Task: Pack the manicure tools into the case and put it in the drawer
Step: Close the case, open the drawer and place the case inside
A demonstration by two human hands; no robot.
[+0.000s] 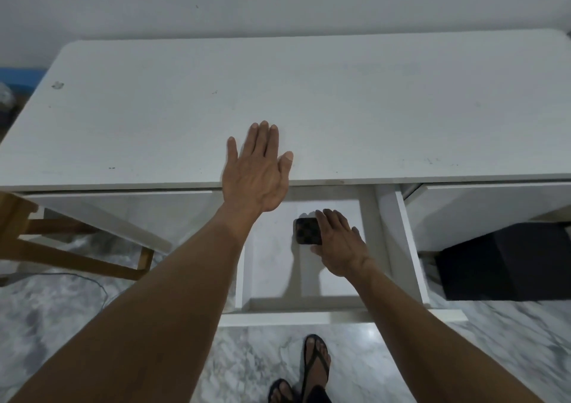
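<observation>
Two feet in black flip-flops (315,362) stand on grey marbled floor (77,325), nearest the camera. Thin cable (92,282) trails on the floor to the left.

White drawer (278,317) pulled out toward the person, front panel closest. Inside it, toward the back and just right of the middle, lies the case (306,230): small, dark, rounded corners, faint checkered pattern, flat on the drawer bottom.

Right hand (340,242) reaches into the drawer; fingertips over the case's far edge, thumb at its near right corner. Grip looks like a light hold on the case, though the hand hides the contact on that side, so a firm pinch is uncertain.

Left hand (258,171) lies flat across the front edge of the white tabletop (401,109), fingers straight and spread, palm down, grasping nothing; wrist overhangs the edge above the drawer's back left corner.

Wooden chair frame (37,242) under the tabletop's left end. Black box (506,260) on the floor to the right of the drawer. White wall (278,1) behind the far edge.
</observation>
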